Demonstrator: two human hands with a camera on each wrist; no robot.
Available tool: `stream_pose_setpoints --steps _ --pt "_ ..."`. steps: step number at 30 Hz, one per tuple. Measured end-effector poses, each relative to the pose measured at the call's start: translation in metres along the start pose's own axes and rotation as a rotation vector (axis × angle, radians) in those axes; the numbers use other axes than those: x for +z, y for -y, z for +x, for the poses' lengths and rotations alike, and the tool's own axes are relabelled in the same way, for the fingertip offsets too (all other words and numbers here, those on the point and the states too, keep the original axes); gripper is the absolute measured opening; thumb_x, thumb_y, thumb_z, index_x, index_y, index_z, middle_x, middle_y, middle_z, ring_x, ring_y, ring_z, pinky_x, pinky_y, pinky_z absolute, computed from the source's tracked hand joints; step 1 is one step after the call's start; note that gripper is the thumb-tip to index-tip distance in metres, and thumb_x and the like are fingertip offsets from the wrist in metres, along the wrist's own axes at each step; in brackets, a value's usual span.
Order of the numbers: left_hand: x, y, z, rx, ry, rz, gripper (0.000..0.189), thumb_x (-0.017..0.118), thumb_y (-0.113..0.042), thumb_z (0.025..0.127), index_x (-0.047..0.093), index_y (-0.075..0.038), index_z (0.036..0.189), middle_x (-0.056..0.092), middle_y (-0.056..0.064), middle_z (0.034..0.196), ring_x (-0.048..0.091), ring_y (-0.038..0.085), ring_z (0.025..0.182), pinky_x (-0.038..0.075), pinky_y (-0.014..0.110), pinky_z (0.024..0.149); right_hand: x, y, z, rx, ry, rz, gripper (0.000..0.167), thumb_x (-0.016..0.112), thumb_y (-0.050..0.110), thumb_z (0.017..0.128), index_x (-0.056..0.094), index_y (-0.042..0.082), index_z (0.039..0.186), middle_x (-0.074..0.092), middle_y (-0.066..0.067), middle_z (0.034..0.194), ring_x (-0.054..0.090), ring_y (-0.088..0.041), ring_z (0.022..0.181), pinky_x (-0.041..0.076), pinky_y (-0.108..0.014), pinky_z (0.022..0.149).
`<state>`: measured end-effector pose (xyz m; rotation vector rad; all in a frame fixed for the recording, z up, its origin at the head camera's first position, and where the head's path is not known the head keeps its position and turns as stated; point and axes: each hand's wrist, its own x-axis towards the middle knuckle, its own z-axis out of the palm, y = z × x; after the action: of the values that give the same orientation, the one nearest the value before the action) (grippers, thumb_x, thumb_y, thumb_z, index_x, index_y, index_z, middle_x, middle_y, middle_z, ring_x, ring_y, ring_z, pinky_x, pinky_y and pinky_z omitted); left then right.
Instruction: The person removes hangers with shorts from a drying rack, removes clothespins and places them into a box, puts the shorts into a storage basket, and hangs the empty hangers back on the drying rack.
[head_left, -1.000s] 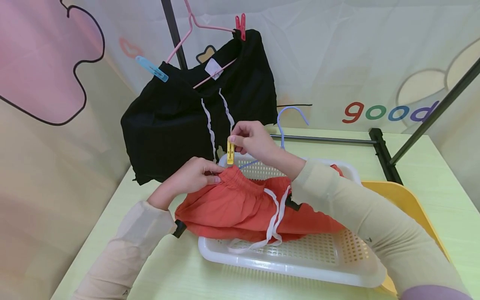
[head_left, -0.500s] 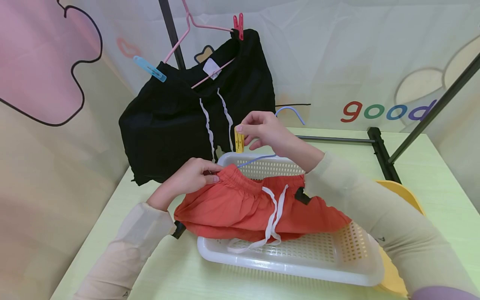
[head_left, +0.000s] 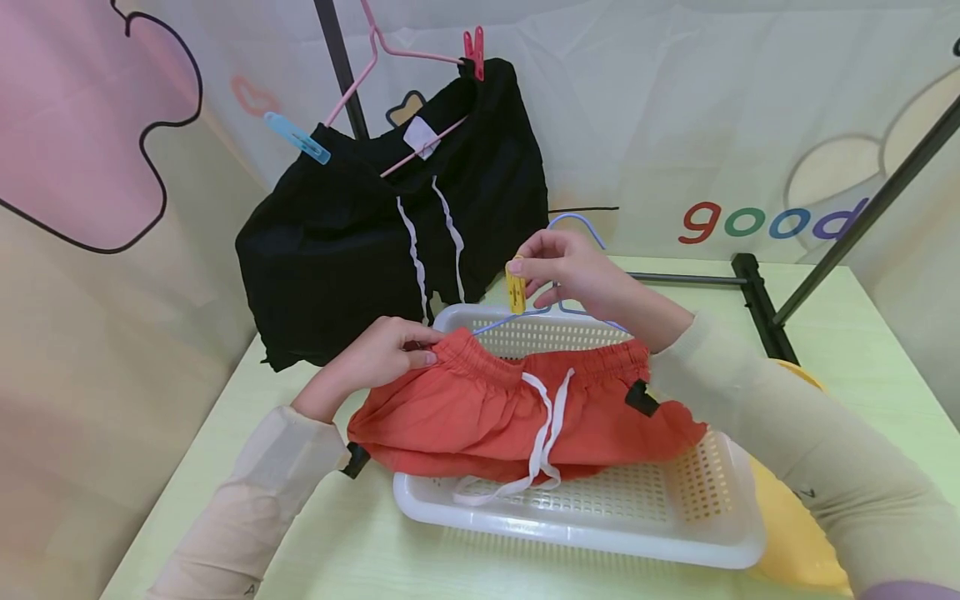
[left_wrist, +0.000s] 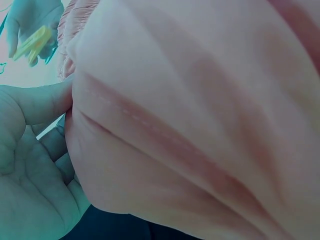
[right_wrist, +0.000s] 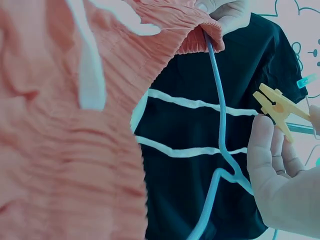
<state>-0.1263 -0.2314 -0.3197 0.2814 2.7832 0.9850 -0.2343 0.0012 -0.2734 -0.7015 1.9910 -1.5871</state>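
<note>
Orange-red shorts with a white drawstring lie over a white plastic basket in the head view. My left hand pinches their waistband at the left corner, where one arm of a blue hanger enters the waist. In my right hand a yellow clothespin is pinched between thumb and fingers, above the basket's back rim and in front of the hanger's hook. The right wrist view shows the clothespin apart from the cloth. The hanger's other arm runs behind the shorts' right side.
Black shorts hang behind on a pink hanger, with a blue clothespin and a red clothespin at the waistband. A black rack foot stands at right. Something yellow lies under the right forearm.
My right hand has moved right with the yellow clothespin, away from the left waistband corner. The shorts' right side shows more now. The left hand keeps its hold.
</note>
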Motion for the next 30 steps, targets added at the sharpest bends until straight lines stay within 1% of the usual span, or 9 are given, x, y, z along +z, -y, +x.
stream_pose_setpoints --steps 5,12,20,26,30 --pt "0.000 0.001 0.000 0.000 0.001 -0.001 0.028 0.056 -0.007 0.084 0.062 -0.009 0.111 0.065 0.006 0.097 0.053 0.018 0.079 0.046 0.024 0.068 -0.009 -0.004 -0.007 0.017 0.003 -0.003 0.016 0.055 0.015 0.085 0.050 0.003 0.096 0.058 -0.002 0.082 0.057 -0.018 0.069 0.051 -0.028 0.062" --pt "0.001 0.001 0.000 -0.004 0.004 -0.010 0.029 0.057 -0.007 0.084 0.062 -0.009 0.112 0.065 0.006 0.098 0.053 0.018 0.079 0.046 0.024 0.068 -0.023 -0.006 -0.017 0.043 0.010 -0.047 0.016 0.055 0.017 0.085 0.050 0.005 0.095 0.059 -0.002 0.080 0.057 -0.018 0.070 0.051 -0.027 0.062" --pt "0.001 0.002 0.000 -0.011 0.005 -0.010 0.029 0.057 -0.007 0.084 0.062 -0.010 0.112 0.065 0.006 0.098 0.052 0.018 0.080 0.046 0.024 0.068 -0.037 -0.009 -0.030 0.069 0.035 -0.101 0.019 0.054 0.017 0.086 0.048 0.003 0.097 0.057 -0.003 0.083 0.057 -0.019 0.072 0.051 -0.028 0.063" --pt "0.001 0.003 0.001 -0.018 0.005 -0.010 0.028 0.057 -0.008 0.084 0.062 -0.010 0.112 0.064 0.006 0.099 0.052 0.018 0.080 0.046 0.025 0.069 -0.048 -0.011 -0.039 0.093 0.000 -0.131 0.021 0.055 0.020 0.086 0.047 0.005 0.099 0.057 -0.001 0.081 0.057 -0.017 0.072 0.051 -0.030 0.065" --pt "0.001 0.003 0.001 -0.011 0.004 -0.011 0.028 0.056 -0.007 0.084 0.062 -0.009 0.112 0.065 0.006 0.099 0.053 0.018 0.080 0.046 0.025 0.069 -0.056 -0.013 -0.045 0.090 -0.028 -0.119 0.016 0.055 0.020 0.086 0.050 0.008 0.095 0.057 0.000 0.079 0.057 -0.015 0.071 0.050 -0.029 0.064"
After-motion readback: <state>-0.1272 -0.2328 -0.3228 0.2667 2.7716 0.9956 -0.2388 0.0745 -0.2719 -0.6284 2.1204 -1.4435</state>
